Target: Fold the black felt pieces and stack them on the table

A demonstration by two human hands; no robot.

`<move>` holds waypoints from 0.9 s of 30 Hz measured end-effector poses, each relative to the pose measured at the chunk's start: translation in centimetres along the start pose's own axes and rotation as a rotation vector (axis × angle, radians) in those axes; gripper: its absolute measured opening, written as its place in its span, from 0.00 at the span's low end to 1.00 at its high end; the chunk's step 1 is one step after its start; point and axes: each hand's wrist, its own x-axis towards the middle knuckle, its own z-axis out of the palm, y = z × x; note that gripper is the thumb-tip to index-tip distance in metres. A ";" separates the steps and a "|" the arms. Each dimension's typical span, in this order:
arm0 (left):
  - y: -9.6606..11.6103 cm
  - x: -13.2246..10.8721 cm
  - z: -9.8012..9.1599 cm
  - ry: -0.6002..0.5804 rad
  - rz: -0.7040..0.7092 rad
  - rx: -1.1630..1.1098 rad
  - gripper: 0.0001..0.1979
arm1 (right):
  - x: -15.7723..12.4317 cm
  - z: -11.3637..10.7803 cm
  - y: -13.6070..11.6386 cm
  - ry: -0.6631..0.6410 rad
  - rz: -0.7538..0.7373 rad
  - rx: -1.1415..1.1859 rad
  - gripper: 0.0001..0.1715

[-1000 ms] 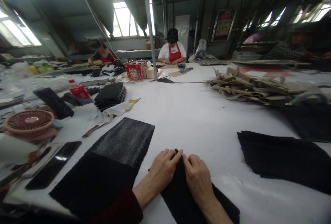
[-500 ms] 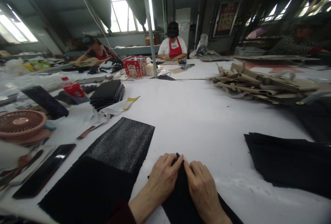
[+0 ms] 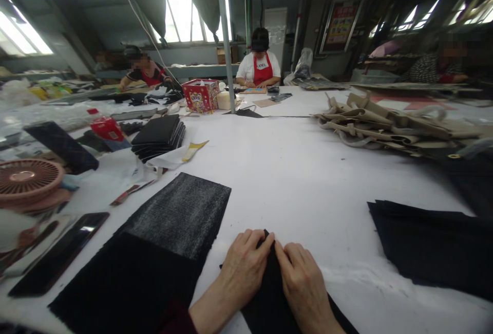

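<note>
At the front of the white table, a folded piece of black fabric (image 3: 271, 293) lies under both my hands. My left hand (image 3: 244, 264) has its fingers curled over the far tip of the fabric, thumb and forefinger pinching it. Close beside it, my right hand (image 3: 304, 285) presses bent fingers together along the same edge, the two hands' fingertips almost meeting. My palms and wrists cover part of the piece. To the left is a flat stack of black fabric (image 3: 123, 277), whose far part is a speckled grey patch (image 3: 177, 213).
More black fabric pieces (image 3: 431, 244) lie at right, below a heap of beige straps and cloth (image 3: 389, 126). On the left are a phone (image 3: 57, 252), a pink fan (image 3: 26, 180), a red-capped bottle (image 3: 108, 128) and stacked black pieces (image 3: 157, 133). Co-workers sit across the table.
The camera view has shifted slightly. Both hands keep nearly the same grip and place on the black fabric. Across the table, the left co-worker's arm has moved a little.
</note>
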 end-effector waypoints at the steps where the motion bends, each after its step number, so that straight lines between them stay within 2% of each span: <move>1: 0.0 0.0 0.0 0.004 -0.001 0.001 0.23 | 0.0 0.0 0.0 0.000 -0.004 0.004 0.19; 11: -0.1 -0.1 0.2 0.037 -0.020 -0.049 0.25 | 0.0 0.0 0.1 0.004 -0.004 0.011 0.19; 17: 0.0 -0.1 0.0 0.064 -0.071 -0.139 0.12 | -0.2 0.1 0.1 -0.016 0.010 0.037 0.21; 23: 0.1 -0.1 -0.1 0.042 -0.014 -0.051 0.22 | -0.1 0.0 0.0 -0.040 0.019 0.035 0.21; 27: 0.0 -0.2 0.1 0.037 -0.006 -0.015 0.22 | -0.1 0.1 0.0 -0.026 0.015 0.022 0.20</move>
